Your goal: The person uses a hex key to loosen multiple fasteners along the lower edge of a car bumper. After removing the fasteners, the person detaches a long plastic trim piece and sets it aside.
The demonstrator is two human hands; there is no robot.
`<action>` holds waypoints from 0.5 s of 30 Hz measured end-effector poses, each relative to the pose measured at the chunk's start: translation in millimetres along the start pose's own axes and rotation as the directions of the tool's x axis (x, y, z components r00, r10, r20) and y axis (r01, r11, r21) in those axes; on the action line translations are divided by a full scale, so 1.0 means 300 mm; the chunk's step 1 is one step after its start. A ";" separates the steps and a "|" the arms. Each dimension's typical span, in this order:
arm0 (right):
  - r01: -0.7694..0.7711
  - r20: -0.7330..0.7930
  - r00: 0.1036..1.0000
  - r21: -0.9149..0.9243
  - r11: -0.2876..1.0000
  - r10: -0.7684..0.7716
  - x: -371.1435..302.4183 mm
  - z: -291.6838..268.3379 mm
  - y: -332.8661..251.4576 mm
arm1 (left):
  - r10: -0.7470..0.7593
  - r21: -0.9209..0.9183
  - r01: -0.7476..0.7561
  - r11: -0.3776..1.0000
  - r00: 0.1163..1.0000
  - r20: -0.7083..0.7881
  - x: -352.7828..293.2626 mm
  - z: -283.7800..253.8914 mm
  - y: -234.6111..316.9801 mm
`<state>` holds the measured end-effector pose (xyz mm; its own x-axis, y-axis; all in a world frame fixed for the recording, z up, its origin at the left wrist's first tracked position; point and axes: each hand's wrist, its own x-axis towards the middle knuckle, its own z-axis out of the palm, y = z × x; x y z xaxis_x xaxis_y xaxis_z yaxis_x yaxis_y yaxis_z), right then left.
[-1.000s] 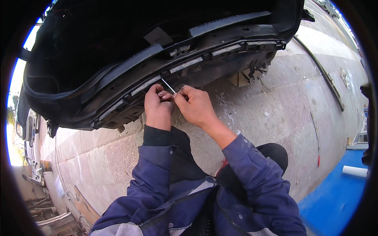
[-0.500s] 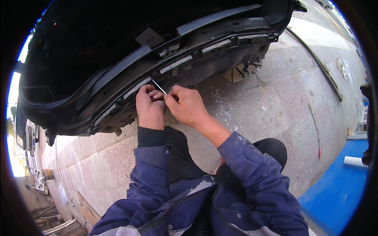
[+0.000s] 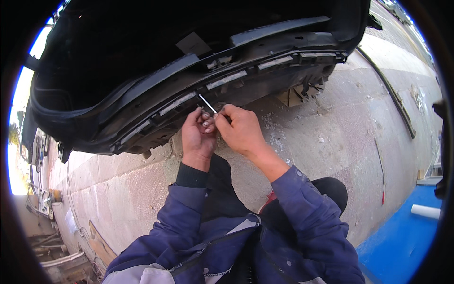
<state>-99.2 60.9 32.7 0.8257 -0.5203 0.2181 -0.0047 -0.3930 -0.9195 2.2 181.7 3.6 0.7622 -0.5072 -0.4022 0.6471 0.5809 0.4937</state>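
Observation:
A black car bumper (image 3: 265, 80) with a row of pale strips along its edge fills the upper part of the view. My right hand (image 3: 241, 130) is closed around a thin, shiny metal shaft (image 3: 207, 103), which looks like a screwdriver's; any handle is hidden in the fist. The shaft slants up and left, its tip at the bumper's strip edge. Beside it, just below that edge, my left hand (image 3: 198, 139) has its palm partly up and its fingers curled in. What lies between those fingertips, if anything, is too small to make out.
Small pale fragments (image 3: 278, 137) lie scattered on the concrete floor (image 3: 326, 156). A long dark bar (image 3: 390, 87) rests at the right, near a thin rod with a red end (image 3: 382, 196). Farther right is a blue surface (image 3: 402, 236) carrying a white tube (image 3: 425, 211).
The bumper sits farther right in the picture, as the view has shifted. My left fingers have drawn back from the bumper's edge and turned more upward. The right hand still grips the metal shaft.

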 end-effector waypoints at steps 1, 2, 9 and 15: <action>-0.007 0.005 1.000 0.019 1.000 0.007 0.004 0.003 0.002 | -0.009 -0.010 0.009 1.000 1.000 0.016 -0.015 -0.020 -0.008; -0.017 0.022 1.000 0.027 0.999 0.016 0.004 0.007 0.004 | 0.001 -0.010 -0.001 1.000 0.999 0.032 -0.030 -0.038 -0.017; -0.283 0.164 0.953 0.168 0.944 0.256 -0.004 0.053 0.014 | 0.071 -0.068 -0.063 0.996 0.989 0.127 -0.078 -0.152 0.016; -0.384 0.353 0.900 0.362 0.849 0.256 -0.041 0.149 -0.009 | 0.141 -0.013 -0.142 0.990 0.966 0.214 -0.122 -0.266 0.078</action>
<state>-84.2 102.2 17.8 0.9410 -0.3010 -0.1550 -0.1168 0.1410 -0.9831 -9.2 264.7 -31.6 0.8246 -0.5445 -0.1537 0.5326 0.6554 0.5355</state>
